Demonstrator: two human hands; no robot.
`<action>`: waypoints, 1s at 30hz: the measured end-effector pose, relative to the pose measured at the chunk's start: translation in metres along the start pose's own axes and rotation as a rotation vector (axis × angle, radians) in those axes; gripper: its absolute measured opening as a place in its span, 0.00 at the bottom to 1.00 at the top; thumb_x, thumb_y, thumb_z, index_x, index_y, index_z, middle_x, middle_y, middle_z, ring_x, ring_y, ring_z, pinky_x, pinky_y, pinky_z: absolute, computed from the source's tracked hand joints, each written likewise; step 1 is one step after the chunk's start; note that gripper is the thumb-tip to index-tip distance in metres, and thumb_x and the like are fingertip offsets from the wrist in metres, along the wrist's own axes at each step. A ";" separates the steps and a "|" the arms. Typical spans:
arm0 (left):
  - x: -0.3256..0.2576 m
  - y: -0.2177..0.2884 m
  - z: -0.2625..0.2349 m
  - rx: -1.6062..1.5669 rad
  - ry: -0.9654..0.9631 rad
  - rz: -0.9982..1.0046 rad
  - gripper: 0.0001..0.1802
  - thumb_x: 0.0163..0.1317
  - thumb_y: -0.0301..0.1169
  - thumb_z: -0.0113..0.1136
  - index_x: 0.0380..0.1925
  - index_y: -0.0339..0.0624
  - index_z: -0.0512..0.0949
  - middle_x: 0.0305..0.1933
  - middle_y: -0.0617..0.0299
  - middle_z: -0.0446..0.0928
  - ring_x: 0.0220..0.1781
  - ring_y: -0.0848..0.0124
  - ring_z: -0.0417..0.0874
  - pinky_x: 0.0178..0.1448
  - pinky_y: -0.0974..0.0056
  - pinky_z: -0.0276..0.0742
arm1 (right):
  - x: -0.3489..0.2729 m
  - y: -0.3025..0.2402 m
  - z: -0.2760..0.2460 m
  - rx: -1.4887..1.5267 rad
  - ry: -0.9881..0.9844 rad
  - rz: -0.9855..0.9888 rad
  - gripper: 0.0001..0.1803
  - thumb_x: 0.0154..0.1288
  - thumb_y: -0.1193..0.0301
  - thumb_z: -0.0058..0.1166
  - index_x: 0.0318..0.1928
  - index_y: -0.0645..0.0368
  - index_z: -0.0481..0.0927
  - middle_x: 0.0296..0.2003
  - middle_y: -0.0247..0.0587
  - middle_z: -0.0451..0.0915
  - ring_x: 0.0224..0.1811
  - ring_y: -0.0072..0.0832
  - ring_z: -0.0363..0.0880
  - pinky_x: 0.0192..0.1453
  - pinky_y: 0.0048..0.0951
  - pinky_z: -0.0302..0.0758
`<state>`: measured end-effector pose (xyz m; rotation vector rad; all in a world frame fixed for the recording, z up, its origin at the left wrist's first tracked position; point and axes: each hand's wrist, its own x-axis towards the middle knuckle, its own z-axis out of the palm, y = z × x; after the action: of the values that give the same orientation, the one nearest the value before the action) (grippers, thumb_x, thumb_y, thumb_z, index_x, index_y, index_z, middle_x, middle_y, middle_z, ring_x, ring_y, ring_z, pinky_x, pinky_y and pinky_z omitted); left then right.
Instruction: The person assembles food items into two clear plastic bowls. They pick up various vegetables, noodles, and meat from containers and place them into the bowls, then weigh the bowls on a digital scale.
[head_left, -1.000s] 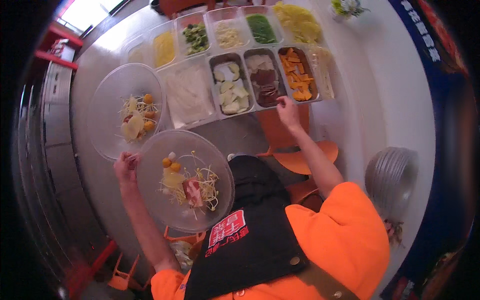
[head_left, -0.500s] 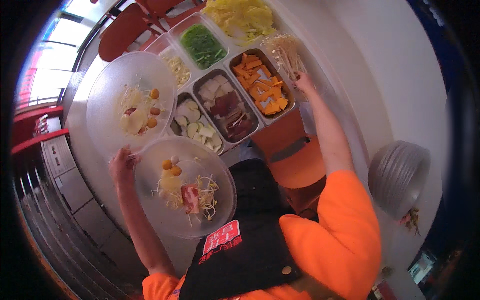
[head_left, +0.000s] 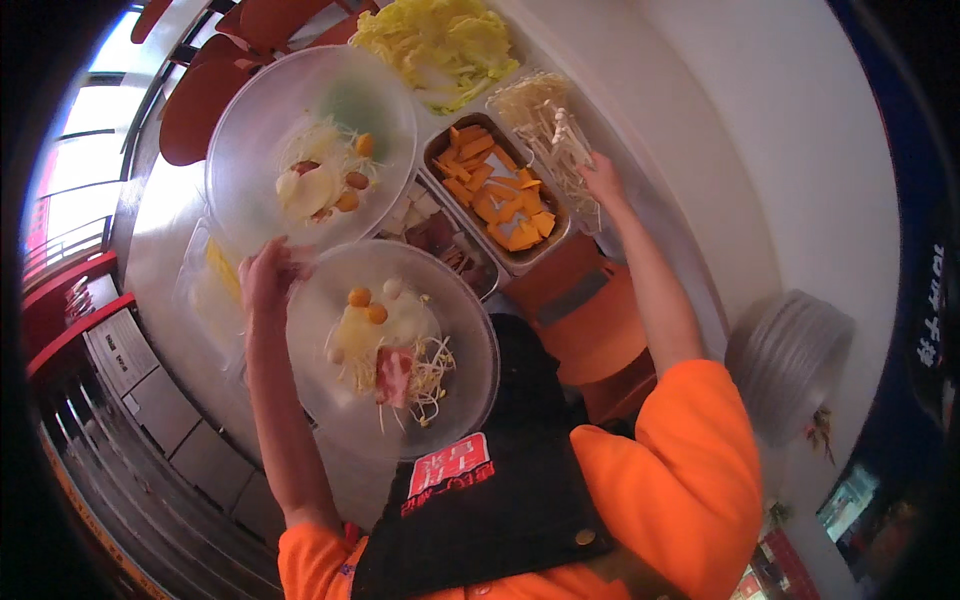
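- The right hand (head_left: 603, 178) has moved from the orange tray (head_left: 497, 190) to the mushrooms (head_left: 550, 125), fingers pinching strands.
- The left hand (head_left: 266, 278) grips the near bowl (head_left: 460, 340) by its rim.

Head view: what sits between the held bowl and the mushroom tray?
Head view: the tray of orange slices lies between the clear bowl and the mushroom tray.

Left hand (head_left: 265, 278) curled in a grip, right hand (head_left: 603, 180) reaching forward, arm extended.
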<state>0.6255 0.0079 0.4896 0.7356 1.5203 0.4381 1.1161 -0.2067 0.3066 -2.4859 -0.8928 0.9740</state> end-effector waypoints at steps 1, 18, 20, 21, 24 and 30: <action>0.005 0.001 0.004 -0.002 -0.024 0.001 0.13 0.58 0.29 0.51 0.36 0.26 0.74 0.33 0.42 0.80 0.22 0.64 0.79 0.27 0.66 0.78 | -0.010 -0.006 -0.006 -0.057 0.075 -0.035 0.23 0.59 0.63 0.56 0.52 0.61 0.75 0.40 0.51 0.81 0.40 0.39 0.82 0.44 0.36 0.75; -0.010 0.025 0.061 0.174 -0.297 0.171 0.10 0.51 0.28 0.51 0.20 0.30 0.75 0.22 0.51 0.77 0.20 0.65 0.80 0.27 0.65 0.77 | -0.162 -0.258 -0.099 0.106 0.188 -0.436 0.26 0.62 0.61 0.57 0.55 0.64 0.72 0.36 0.51 0.81 0.35 0.31 0.83 0.40 0.31 0.76; -0.014 0.026 0.060 0.178 -0.299 0.154 0.10 0.50 0.29 0.51 0.21 0.30 0.75 0.21 0.51 0.77 0.20 0.65 0.80 0.27 0.65 0.77 | -0.172 -0.294 -0.081 0.062 0.093 -0.496 0.28 0.61 0.61 0.57 0.58 0.63 0.70 0.42 0.54 0.80 0.41 0.33 0.82 0.45 0.32 0.76; -0.019 0.027 0.065 0.179 -0.309 0.143 0.10 0.50 0.29 0.51 0.21 0.30 0.75 0.21 0.52 0.77 0.20 0.65 0.80 0.26 0.65 0.76 | -0.166 -0.304 -0.067 0.054 0.043 -0.562 0.28 0.61 0.61 0.58 0.58 0.63 0.70 0.44 0.55 0.79 0.43 0.34 0.82 0.47 0.33 0.76; -0.019 0.025 0.064 0.185 -0.315 0.141 0.10 0.50 0.29 0.51 0.20 0.31 0.75 0.21 0.52 0.78 0.20 0.64 0.81 0.27 0.65 0.77 | -0.143 -0.317 -0.036 0.038 -0.026 -0.730 0.29 0.59 0.61 0.59 0.58 0.62 0.71 0.49 0.54 0.78 0.48 0.34 0.80 0.51 0.34 0.75; -0.033 0.013 0.036 0.108 -0.291 0.156 0.10 0.53 0.28 0.49 0.22 0.31 0.75 0.24 0.49 0.79 0.20 0.64 0.81 0.26 0.63 0.78 | -0.124 -0.233 -0.067 0.316 0.305 -0.513 0.24 0.58 0.65 0.58 0.54 0.60 0.73 0.45 0.53 0.80 0.45 0.42 0.81 0.49 0.36 0.76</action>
<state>0.6622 -0.0115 0.5190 0.9636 1.2251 0.3497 0.9911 -0.1176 0.5317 -1.9269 -1.0958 0.4997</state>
